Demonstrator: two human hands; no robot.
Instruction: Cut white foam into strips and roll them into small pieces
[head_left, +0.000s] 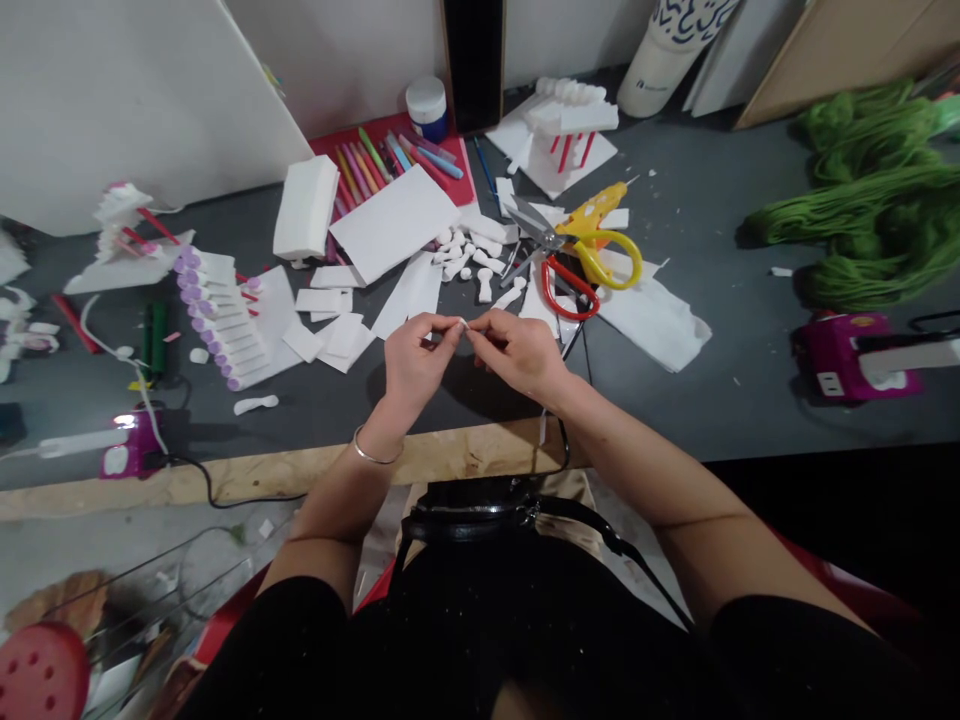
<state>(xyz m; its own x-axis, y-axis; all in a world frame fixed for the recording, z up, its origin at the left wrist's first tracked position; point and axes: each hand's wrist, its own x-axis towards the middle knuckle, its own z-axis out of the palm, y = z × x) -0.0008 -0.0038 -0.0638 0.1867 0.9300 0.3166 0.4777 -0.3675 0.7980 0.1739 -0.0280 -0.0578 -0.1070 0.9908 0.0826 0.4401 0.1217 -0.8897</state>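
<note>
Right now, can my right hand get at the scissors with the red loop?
Probably yes: the right hand sits below the scissors, with only white paper scraps between, though it is pinching a small white piece.

Left hand (414, 365) and right hand (523, 353) held close together, palms down, fingers (444, 326) pinched

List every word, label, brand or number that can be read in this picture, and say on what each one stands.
No text can be read with certainty.
White tube: a small dark print, too blurred to read.
Jar: a blue label, no readable text.
Pink box: a small white patch, nothing readable.
</note>
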